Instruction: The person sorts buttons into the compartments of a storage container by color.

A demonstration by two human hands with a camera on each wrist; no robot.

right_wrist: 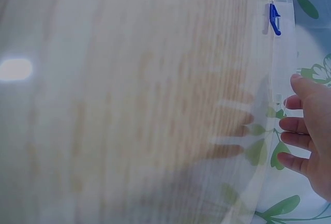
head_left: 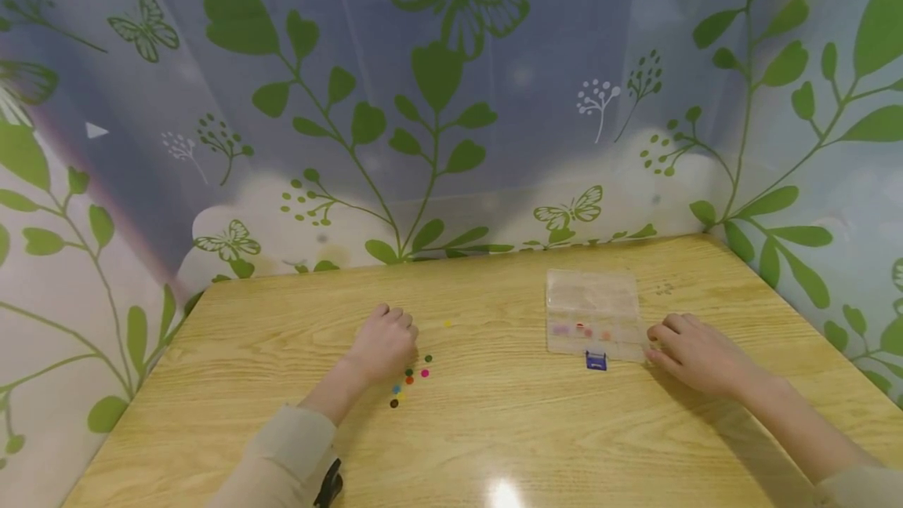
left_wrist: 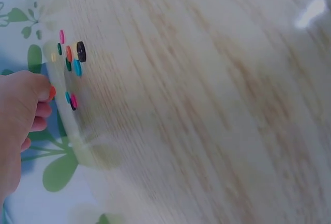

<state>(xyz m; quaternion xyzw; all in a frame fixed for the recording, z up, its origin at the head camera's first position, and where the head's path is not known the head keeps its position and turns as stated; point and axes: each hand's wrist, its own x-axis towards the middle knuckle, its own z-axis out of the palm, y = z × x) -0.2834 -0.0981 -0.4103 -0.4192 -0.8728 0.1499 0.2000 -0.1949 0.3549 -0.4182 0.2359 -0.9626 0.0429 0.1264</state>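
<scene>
My left hand (head_left: 384, 343) is low over the left part of the table, pinching a small orange button (left_wrist: 52, 92) between thumb and fingertip. Beside it lie several loose buttons, among them a black button (head_left: 394, 404), a pink button (head_left: 425, 373) and a green button (head_left: 428, 358). To the right, a clear plastic box (head_left: 591, 301) lies with its lid laid back; a blue latch (head_left: 596, 361) is on its front edge. Several reddish and purple buttons (head_left: 589, 332) show inside. My right hand (head_left: 698, 355) is at the box's right front corner, fingers loosely bent and holding nothing.
The wooden table (head_left: 487, 429) meets a curtain (head_left: 508, 139) printed with leaves and butterflies at its back and sides. A lone yellow button (head_left: 447, 324) lies between the left hand and the box. Small pale pieces (head_left: 664, 288) are behind the right hand.
</scene>
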